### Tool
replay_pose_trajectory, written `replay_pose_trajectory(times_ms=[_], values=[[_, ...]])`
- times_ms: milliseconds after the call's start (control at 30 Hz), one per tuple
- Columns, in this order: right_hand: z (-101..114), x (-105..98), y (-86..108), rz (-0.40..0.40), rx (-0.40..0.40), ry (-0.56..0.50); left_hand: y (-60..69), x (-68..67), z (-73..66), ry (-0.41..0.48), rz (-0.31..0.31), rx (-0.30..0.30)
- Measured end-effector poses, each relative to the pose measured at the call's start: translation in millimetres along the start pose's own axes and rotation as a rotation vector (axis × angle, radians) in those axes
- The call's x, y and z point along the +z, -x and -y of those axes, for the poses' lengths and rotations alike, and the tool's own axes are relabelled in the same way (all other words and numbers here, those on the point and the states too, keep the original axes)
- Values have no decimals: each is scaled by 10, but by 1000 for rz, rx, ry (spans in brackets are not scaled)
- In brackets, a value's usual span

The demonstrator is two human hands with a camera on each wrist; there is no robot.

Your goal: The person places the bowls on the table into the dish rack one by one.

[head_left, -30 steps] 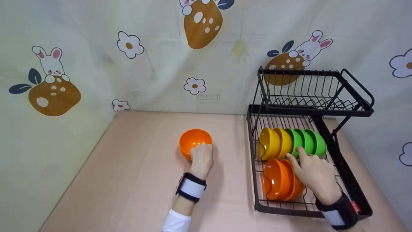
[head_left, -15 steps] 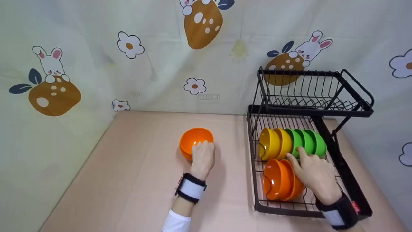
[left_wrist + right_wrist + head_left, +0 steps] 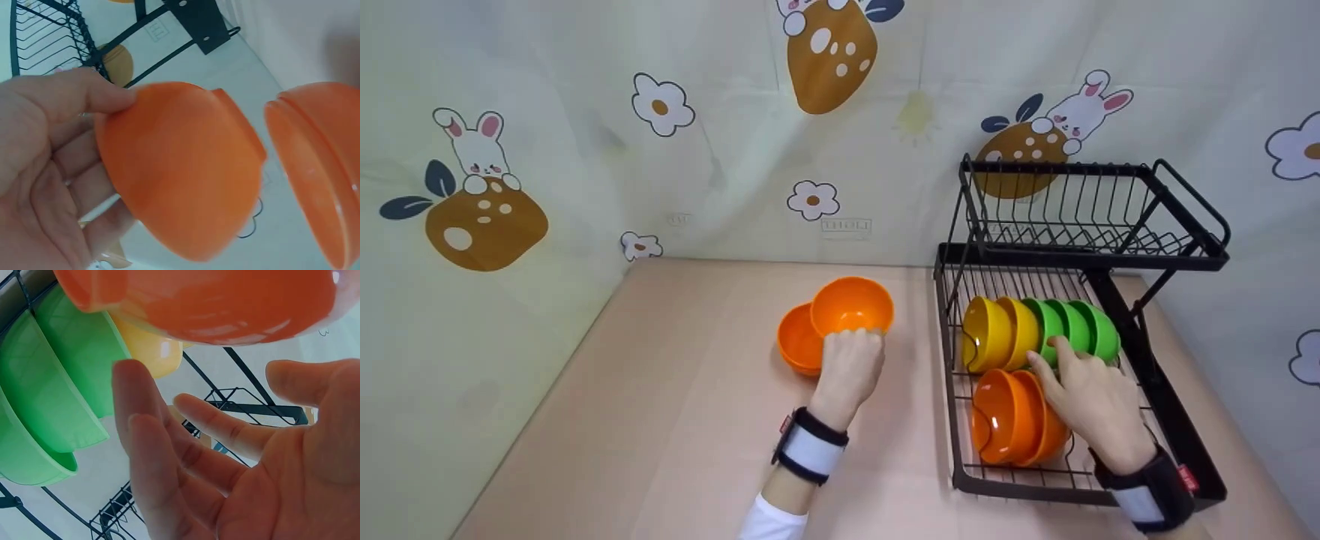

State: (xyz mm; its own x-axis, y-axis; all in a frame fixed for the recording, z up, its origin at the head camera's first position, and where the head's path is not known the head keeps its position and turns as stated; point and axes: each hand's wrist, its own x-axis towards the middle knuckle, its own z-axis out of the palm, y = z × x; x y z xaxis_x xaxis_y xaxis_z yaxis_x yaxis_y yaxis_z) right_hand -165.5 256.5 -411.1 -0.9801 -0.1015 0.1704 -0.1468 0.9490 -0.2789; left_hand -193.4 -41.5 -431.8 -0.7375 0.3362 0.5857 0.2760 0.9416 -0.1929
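Observation:
My left hand [image 3: 849, 375] pinches the near rim of an orange bowl [image 3: 851, 300], which is raised and partly overlaps other stacked orange bowls [image 3: 797, 346] on the table. In the left wrist view the thumb and fingers grip the held bowl [image 3: 185, 169], apart from the stacked bowls [image 3: 332, 146]. My right hand [image 3: 1095, 409] is over the rack, fingers spread and holding nothing, beside two tilted orange bowls [image 3: 997, 420] and a row of green bowls [image 3: 1099, 334]. The right wrist view shows its fingers extended below an orange bowl [image 3: 225, 304].
The black two-tier rack [image 3: 955, 450] stands at the right, its upper basket [image 3: 1102, 259] over the back part. Two yellow bowls [image 3: 986, 337] lean left of the green ones on the lower tier. A patterned cloth [image 3: 720, 172] hangs behind the table [image 3: 660, 412].
My left hand has moved right and slightly forward with one orange bowl, separating it from the stack, which stays in place. My right hand has hardly moved.

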Motion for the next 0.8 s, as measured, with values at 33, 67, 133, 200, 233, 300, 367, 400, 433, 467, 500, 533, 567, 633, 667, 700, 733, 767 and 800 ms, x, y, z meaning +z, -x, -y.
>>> replay_pose_trajectory(times_ms=[33,67,133,200,233,300,367,400,433,467,500,533,567,633,667,700,733,767,800], values=[[2,-2,-2,-3,-1,-2,-3,-11,-7,0,-20,22],[4,-5,-2,-6,-2,-5,-5,-19,-14,-1,-42,45],[7,-8,-4,-7,-1,-15,-10,-35,-29,21,-86,85],[11,-10,-9,-6,1,-29,-17,-61,-46,40,-116,131],[13,-10,-14,-1,3,-41,-20,-72,-54,45,-133,156],[19,-12,-22,8,4,-63,-24,-91,-71,53,-156,208],[28,-12,-26,10,4,-82,-30,-115,-90,59,-159,265],[34,-13,-27,12,3,-92,-31,-124,-103,61,-155,295],[40,-12,-26,9,3,-101,-31,-131,-119,72,-150,324],[48,-12,-22,2,2,-109,-31,-134,-139,85,-138,353],[56,-10,-18,-6,1,-117,-30,-138,-162,99,-123,382],[64,-8,-15,-9,2,-126,-30,-141,-187,107,-103,412],[73,-5,-12,-13,2,-137,-29,-140,-215,116,-89,438],[91,4,-8,-21,2,-157,-24,-131,-270,114,-64,489],[100,7,-5,-23,0,-164,-21,-125,-294,105,-56,513],[108,10,-3,-25,-2,-172,-20,-126,-318,94,-53,533],[116,10,-1,-26,-4,-182,-18,-127,-339,81,-53,549],[123,9,2,-28,-7,-190,-15,-126,-358,71,-55,562],[129,8,5,-31,-10,-199,-13,-127,-375,58,-56,573]])
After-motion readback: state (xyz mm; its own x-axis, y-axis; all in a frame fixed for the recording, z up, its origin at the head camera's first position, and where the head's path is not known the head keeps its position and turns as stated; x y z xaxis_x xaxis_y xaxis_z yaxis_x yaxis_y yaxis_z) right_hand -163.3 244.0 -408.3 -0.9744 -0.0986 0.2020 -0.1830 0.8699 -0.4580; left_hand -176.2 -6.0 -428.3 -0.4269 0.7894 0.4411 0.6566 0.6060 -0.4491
